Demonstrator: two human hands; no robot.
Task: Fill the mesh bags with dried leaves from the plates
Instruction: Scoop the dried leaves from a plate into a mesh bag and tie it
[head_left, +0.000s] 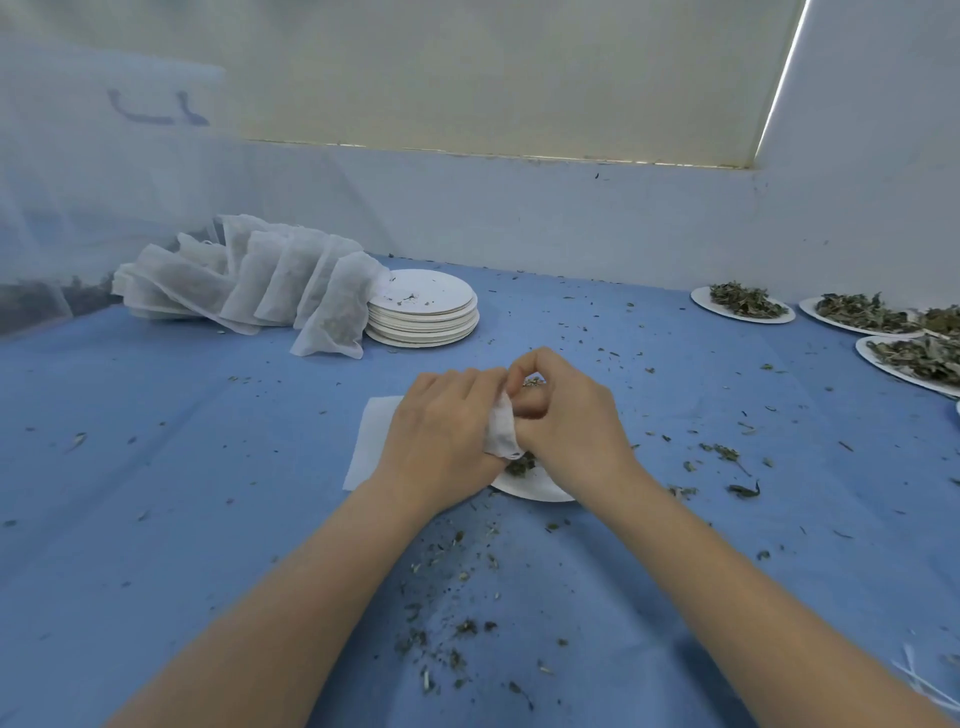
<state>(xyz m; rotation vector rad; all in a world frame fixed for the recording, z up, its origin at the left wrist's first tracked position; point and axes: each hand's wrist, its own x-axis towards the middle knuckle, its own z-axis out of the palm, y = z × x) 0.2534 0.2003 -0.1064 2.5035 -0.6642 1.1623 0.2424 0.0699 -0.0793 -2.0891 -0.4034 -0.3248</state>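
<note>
My left hand (441, 431) grips a white mesh bag (501, 434) at the middle of the blue table. My right hand (566, 415) touches it from the right, and its curled fingers pinch a tuft of dried leaves (531, 383) at the top of the bag. Beneath both hands lies a white plate (530, 486), mostly hidden, with a few leaves (519, 464) on it. A flat white mesh bag (369, 441) lies under my left hand and reaches out to its left.
A row of filled mesh bags (249, 280) leans against a stack of empty plates (423, 314) at the back left. Three plates heaped with dried leaves (745, 301) line the right edge. Leaf crumbs (447, 634) litter the blue cloth (156, 467). A white wall rises behind.
</note>
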